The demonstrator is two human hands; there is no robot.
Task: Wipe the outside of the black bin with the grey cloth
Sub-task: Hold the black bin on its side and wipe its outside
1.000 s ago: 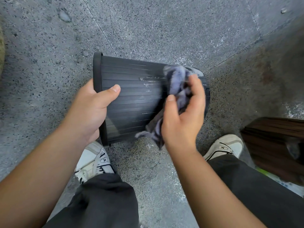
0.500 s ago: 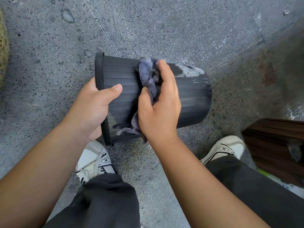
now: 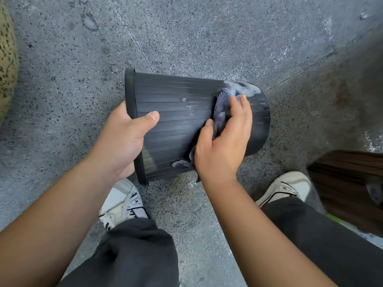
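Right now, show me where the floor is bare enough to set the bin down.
Bare floor lies beyond the black bin, from the mottled thing at left across to the right edge. Another patch lies left of the left hand. It is crowded nearer: two shoes, legs and a brown wooden object.

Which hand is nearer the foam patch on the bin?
Right. The right hand presses the cloth just below the foam at the bin's base end; the left hand grips the rim end.
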